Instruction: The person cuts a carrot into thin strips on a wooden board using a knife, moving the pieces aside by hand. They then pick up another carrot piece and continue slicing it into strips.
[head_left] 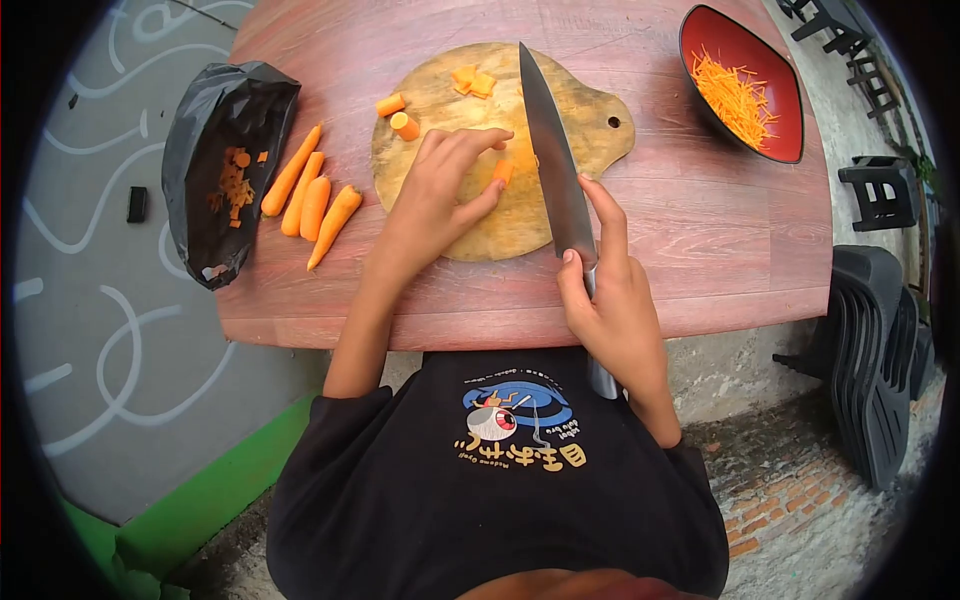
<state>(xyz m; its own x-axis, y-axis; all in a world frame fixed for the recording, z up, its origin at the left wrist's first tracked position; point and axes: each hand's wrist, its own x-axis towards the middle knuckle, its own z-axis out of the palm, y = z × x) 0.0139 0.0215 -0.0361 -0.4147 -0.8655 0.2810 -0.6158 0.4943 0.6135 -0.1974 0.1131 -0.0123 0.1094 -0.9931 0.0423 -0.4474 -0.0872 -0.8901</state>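
Note:
My right hand (620, 305) is wrapped round the handle of a large kitchen knife (556, 160), index finger stretched along the blade's spine. The blade points away from me over the right part of a round wooden cutting board (440, 85). On the board, my left hand (445, 185) has its thumb and fingers apart, thumb tip right at a small carrot piece (503, 172). Fine orange bits show close to the blade. Beyond my left hand stand two short carrot chunks (404, 126), and several flat carrot slices (473, 81) lie near the board's far edge.
Several whole peeled carrots (313, 205) lie left of the board. Beside them, a black plastic bag (232, 110) holds orange scraps. A red bowl with a black outside (787, 100) holds carrot shreds (733, 98) at the table's far right. Dark plastic chairs (870, 360) stand beyond the table.

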